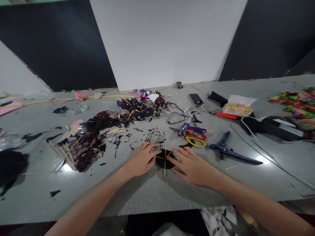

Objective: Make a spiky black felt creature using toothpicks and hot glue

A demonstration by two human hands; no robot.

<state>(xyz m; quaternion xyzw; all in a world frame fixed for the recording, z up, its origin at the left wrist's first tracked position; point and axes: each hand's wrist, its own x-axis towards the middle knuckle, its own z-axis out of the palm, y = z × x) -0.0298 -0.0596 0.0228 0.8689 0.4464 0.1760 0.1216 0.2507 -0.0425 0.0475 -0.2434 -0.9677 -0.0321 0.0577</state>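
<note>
A round black disc (161, 163) lies flat near the front of the table, with thin wooden sticks (165, 149) crossed over it. My left hand (144, 159) is at its left edge, the thumb reaching onto the disc and the fingers bent beside it. From the right, my right hand (188, 164) holds the disc down, fingertips on its surface near the sticks and thumb lower down by the edge. Some fingertip contact is too small to make out. Just beyond the hands sits a clear ring-shaped roll (156, 135).
Right of the hands are a blue glue gun (194, 128), yellow-handled scissors (196, 141), a dark blue cutter tool (227, 151) and a phone (196, 99). A dark heap of decorated pieces (91, 144) with sticks lies left. Black scraps (55, 193) are scattered about. A white cable (278, 165) crosses the right side.
</note>
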